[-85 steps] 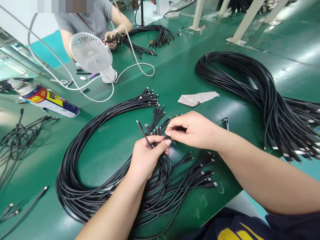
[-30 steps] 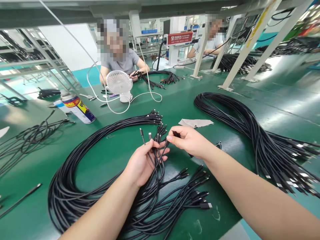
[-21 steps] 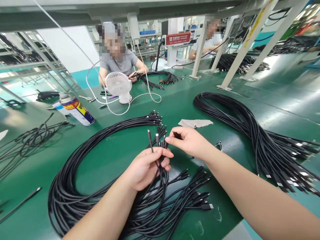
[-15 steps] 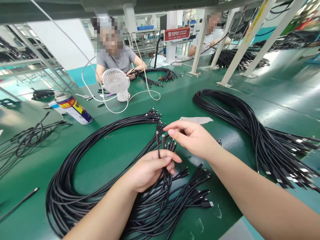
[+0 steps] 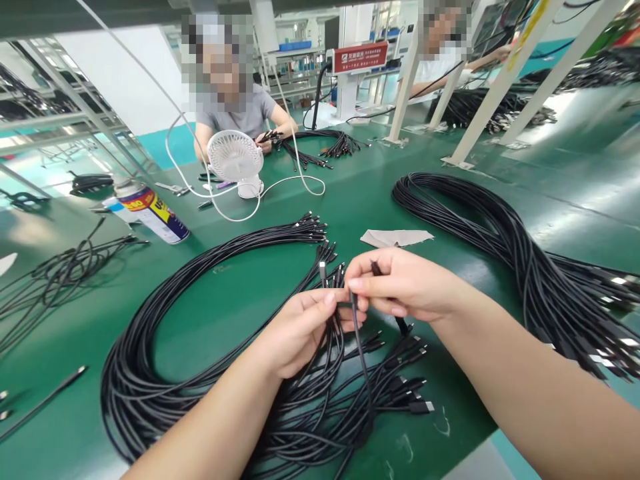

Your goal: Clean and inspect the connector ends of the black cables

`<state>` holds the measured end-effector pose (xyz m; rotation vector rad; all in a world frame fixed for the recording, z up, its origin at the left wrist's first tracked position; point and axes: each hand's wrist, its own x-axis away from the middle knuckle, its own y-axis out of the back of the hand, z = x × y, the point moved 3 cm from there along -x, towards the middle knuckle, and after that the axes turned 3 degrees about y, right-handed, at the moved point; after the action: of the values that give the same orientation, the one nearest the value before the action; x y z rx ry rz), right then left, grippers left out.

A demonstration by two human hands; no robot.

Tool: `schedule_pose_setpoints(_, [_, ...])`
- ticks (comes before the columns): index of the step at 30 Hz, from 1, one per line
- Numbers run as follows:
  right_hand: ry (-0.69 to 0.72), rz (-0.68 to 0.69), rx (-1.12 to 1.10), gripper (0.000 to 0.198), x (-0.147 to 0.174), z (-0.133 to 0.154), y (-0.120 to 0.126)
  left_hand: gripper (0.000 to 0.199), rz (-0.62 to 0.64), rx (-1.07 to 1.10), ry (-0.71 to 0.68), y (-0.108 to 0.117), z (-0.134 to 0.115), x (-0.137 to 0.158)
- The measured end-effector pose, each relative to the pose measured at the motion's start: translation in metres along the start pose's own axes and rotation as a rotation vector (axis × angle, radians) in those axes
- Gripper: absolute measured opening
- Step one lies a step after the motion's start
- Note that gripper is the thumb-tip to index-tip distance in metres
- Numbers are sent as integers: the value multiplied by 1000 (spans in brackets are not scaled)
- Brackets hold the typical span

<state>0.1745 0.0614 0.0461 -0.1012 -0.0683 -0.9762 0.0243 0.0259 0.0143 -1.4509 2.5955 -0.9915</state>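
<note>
My left hand [image 5: 310,327] is closed round a small bunch of black cables [image 5: 336,347], whose connector ends stick up above the fingers. Close against it, my right hand [image 5: 400,283] pinches one black cable [image 5: 356,317] near its end between thumb and forefinger. A slim dark object [image 5: 401,325] also passes through the right hand's curled fingers; its kind is not clear. Below both hands lies a heap of cable ends with connectors [image 5: 395,387], joined to a large looped bundle of black cables [image 5: 165,313] that curves round to the left.
A second cable bundle [image 5: 520,267] lies on the right. A white fan [image 5: 235,157], its looping cord, and a spray can [image 5: 155,213] stand toward the back left. A paper scrap [image 5: 395,238] lies beyond my right hand. A co-worker [image 5: 235,113] sits across the green table [image 5: 360,193].
My right hand has come down to my left hand and now pinches one cable, which hangs down from its fingers. The view has shifted slightly.
</note>
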Motion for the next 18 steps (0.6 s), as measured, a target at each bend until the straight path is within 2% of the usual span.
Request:
schedule_pose_setpoints(2, [-12, -9, 108, 19, -1, -4, -5, 40, -42, 34, 4, 1, 0, -2])
schedule_pose_setpoints(6, [76, -111, 288, 13, -3, 1, -14, 36, -154, 49, 13, 6, 3, -4])
schedule_pose_setpoints(9, [68, -102, 287, 12, -3, 3, -16, 35, -188, 57, 17, 8, 4, -5])
schedule_pose_setpoints(12, [89, -99, 287, 11, -3, 2, -13, 26, -189, 41, 7, 9, 4, -6])
schedule_pose_setpoints(15, [190, -170, 406, 9, -1, 4, -9, 23, -174, 25, -21, 10, 3, -7])
schedule_pose_setpoints(18, [329, -311, 650, 14, 6, 10, -7, 21, -145, 34, -13, 10, 4, -6])
